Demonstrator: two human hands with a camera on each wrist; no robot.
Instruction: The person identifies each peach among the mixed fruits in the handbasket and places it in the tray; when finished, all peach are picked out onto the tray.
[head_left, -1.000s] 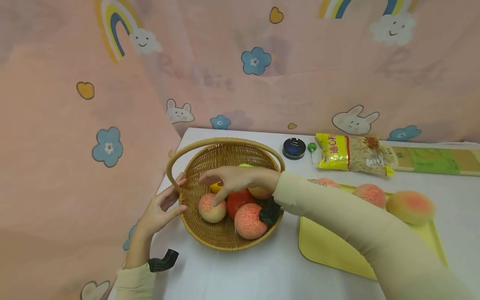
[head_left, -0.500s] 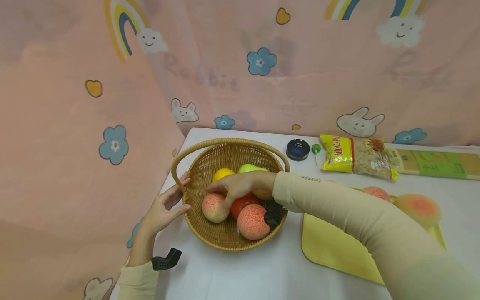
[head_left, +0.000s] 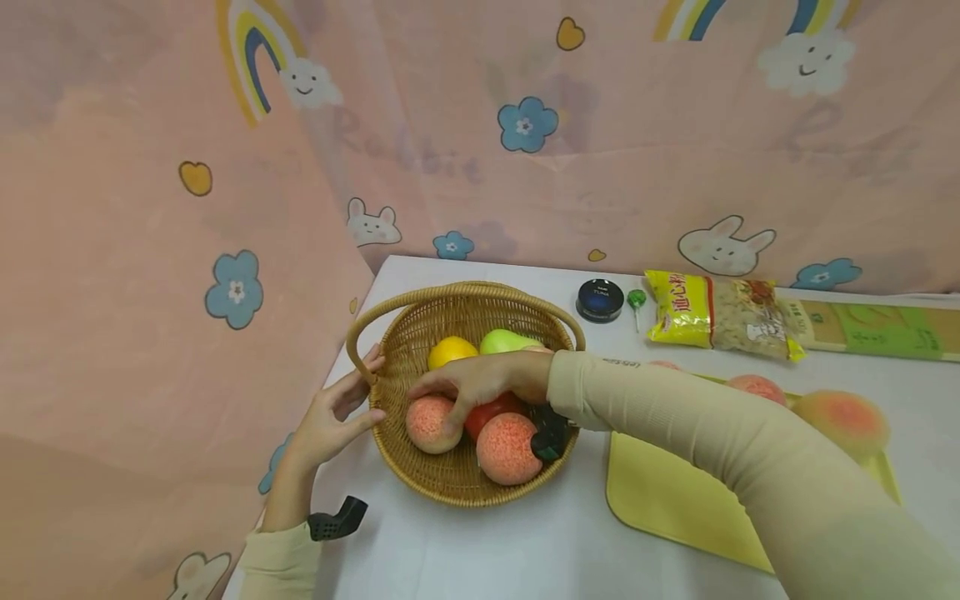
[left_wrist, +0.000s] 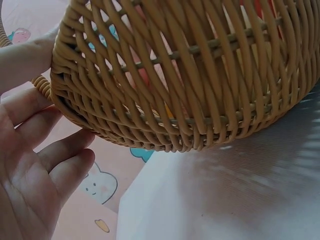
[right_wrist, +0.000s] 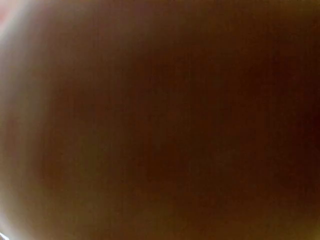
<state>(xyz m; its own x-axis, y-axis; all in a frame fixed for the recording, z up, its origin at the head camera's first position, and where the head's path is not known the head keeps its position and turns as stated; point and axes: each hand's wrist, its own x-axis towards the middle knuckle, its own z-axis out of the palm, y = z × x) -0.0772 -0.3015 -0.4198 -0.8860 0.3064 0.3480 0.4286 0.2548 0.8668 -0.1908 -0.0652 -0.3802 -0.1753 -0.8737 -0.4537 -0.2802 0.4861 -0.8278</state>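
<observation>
A wicker basket (head_left: 468,500) with an arched handle stands on the white-covered table, holding several fruits. My left hand (head_left: 328,423) holds its left side by the handle's base; in the left wrist view the thumb and fingers of that hand (left_wrist: 30,170) lie about the woven rim. Inside the basket my right hand (head_left: 487,379) grips a speckled peach (head_left: 429,427) at the left, thumb on its right side. Another peach (head_left: 508,450), a red fruit (head_left: 491,412), a lemon (head_left: 452,350) and a green pear (head_left: 506,340) lie close by. The right wrist view is dark and blurred.
On the right, a yellow tray (head_left: 675,492) bears several peaches, including a large one (head_left: 843,421), partly behind my right sleeve. Along the back lie a tuna tin (head_left: 600,300), a green lollipop (head_left: 636,300), a pasta bag (head_left: 720,312) and a long green-and-tan pack (head_left: 885,327).
My right hand has lowered onto the left peach and closed its thumb and fingers about it. The left hand stays at the basket's side. The head view has shifted slightly.
</observation>
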